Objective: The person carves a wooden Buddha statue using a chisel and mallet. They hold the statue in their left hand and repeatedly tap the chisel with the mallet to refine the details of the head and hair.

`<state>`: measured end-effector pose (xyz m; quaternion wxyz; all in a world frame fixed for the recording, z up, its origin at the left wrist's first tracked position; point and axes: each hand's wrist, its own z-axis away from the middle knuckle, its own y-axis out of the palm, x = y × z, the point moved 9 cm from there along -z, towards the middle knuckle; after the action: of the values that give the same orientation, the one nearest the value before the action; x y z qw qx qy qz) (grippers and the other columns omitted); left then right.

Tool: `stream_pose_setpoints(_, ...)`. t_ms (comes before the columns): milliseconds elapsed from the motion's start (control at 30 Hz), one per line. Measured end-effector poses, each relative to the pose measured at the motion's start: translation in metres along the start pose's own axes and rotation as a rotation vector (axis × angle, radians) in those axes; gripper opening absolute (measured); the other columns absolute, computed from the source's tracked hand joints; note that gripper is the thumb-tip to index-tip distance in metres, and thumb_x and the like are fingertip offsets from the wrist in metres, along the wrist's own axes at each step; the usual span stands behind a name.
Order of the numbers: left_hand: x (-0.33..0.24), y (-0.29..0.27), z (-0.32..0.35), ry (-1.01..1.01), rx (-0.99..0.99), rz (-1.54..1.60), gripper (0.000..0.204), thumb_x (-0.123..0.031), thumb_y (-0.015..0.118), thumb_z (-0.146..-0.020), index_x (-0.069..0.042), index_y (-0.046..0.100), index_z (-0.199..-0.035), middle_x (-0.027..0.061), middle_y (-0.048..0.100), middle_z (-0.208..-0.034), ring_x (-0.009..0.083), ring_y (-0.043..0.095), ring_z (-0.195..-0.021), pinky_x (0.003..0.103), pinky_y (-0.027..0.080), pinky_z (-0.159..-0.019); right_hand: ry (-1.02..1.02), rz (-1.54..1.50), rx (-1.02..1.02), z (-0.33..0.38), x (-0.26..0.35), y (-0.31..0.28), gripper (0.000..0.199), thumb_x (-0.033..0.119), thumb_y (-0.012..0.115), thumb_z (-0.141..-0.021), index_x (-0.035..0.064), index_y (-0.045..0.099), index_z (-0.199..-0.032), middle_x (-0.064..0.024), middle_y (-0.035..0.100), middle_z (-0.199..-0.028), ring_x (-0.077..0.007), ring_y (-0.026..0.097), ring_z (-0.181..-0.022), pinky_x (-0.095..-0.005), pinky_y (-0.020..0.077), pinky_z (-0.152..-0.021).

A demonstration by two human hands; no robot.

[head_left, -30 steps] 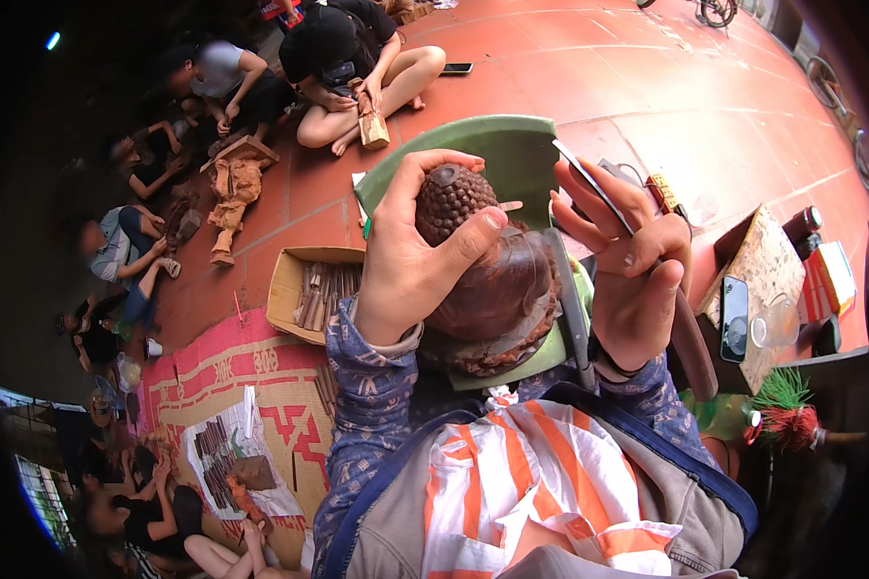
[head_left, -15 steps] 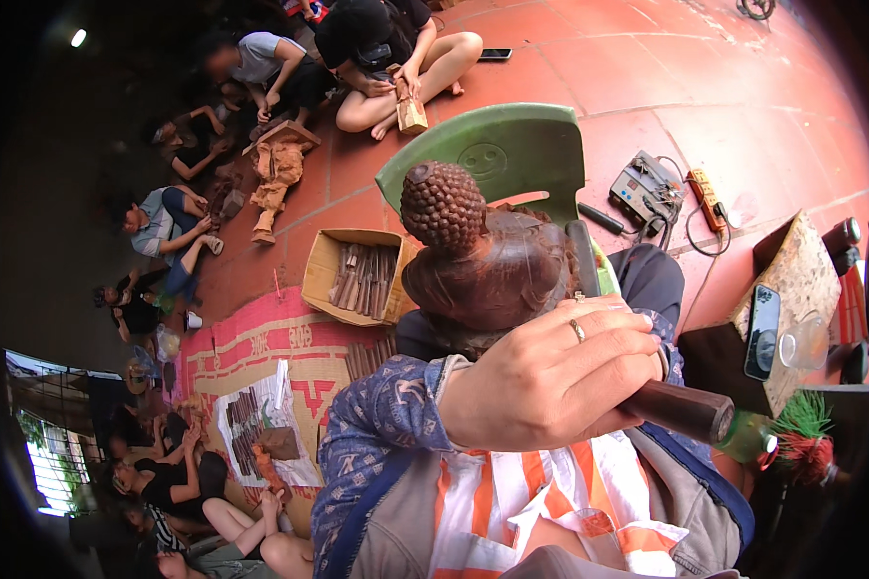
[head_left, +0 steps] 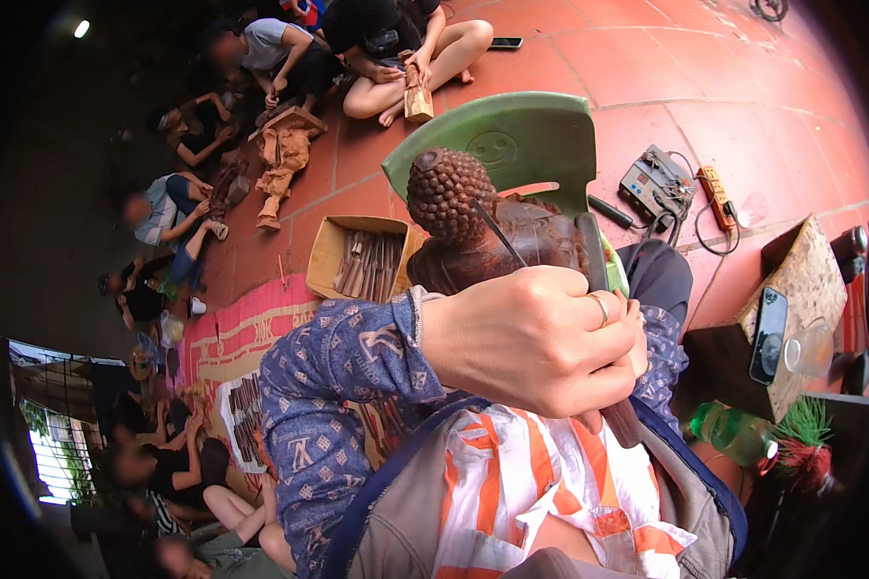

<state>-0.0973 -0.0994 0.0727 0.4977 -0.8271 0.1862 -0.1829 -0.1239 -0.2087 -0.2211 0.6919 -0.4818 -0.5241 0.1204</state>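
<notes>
A dark carved wooden statue with a knobbly head stands on my lap, in front of a green plastic chair. My left hand, with a ring on it, reaches across my body in a fist. A thin metal chisel sticks up out of it against the statue. My right hand is mostly hidden behind the left. It seems closed around a dark wooden handle that runs down past both hands.
A cardboard box of chisels lies on the red tile floor. A power strip and a small grey device lie to the right. A phone rests on a wooden block, above a green bottle. Several people sit at the left with wooden figures.
My left hand left the statue's head and swung across my body into a fist over the right hand. The view has dropped closer to my hands.
</notes>
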Motion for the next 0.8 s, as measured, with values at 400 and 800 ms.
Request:
stream_pose_setpoints(400,0.017,-0.008,0.012,0.013,-0.005,0.077,0.04,-0.049,0.064,-0.071,-0.012,0.05,-0.068,-0.0028,0.039,-0.062,0.0101,0.043,-0.051,0.024,0.028,-0.043,0.075,-0.526,-0.068,-0.015,-0.031,-0.03,0.039,0.011,0.068,-0.075,-0.0044,0.052,-0.107,-0.0187,0.063,-0.083,-0.0258,0.063,-0.078,-0.0353,0.0487,-0.072)
stream_pose_setpoints(800,0.015,-0.028,0.016,0.099,-0.12,0.318,0.044,-0.052,0.064,-0.077,-0.01,0.053,-0.07,-0.0032,0.038,-0.059,0.009,0.039,-0.047,0.025,0.023,-0.04,-0.575,-0.681,-0.467,0.016,0.056,-0.139,0.027,-0.005,0.072,-0.064,0.0046,0.049,-0.074,-0.0058,0.053,-0.06,-0.0169,0.051,-0.052,-0.0276,0.042,-0.053)
